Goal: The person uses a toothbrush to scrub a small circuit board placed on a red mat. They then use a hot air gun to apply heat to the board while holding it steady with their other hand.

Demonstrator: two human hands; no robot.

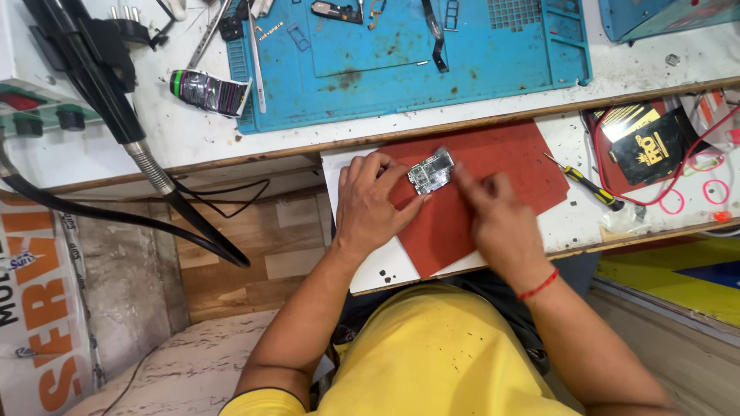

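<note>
A small metal-shielded circuit board (430,172) lies on a red mat (493,166) on a pull-out shelf below the bench. My left hand (374,202) rests on the mat with its fingertips holding the board's left and lower edges. My right hand (493,212) is beside it, its extended finger pressing on the board's right edge. A red thread band circles my right wrist.
A blue work mat (401,69) with phone parts, flex cables and tweezers lies on the white bench above. A crumpled tube (210,92) sits left of it. A black hose with a metal neck (146,166) crosses the left. A yellow-black screwdriver (590,187), dark packets and red wires lie on the right.
</note>
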